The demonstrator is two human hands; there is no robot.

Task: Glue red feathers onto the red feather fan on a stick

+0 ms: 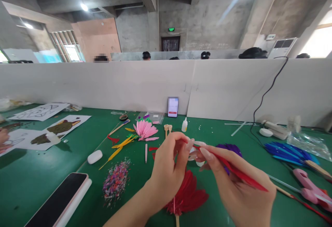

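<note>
The slim red feather [241, 172] is held above the middle of the table [138, 175], its vane lying along the back of the right hand [237, 182], whose thumb and forefinger pinch it near the thin end. The left hand [168, 166] has thumb and forefinger pressed together, seemingly on that same end; the overlapping fingertips hide the exact hold. The feather should be almost weightless, its shaft springy but easily creased, its vane soft and likely to split if rubbed backwards. The bare shaft looks the best place to grip, with a light fingertip pinch, since its narrowness could let it roll. Below the hands, towards the table's near edge, a red feather fan [193, 193] lies on a wooden stick [177, 220]; a white dropper bottle [184, 126] stands near the far edge
</note>
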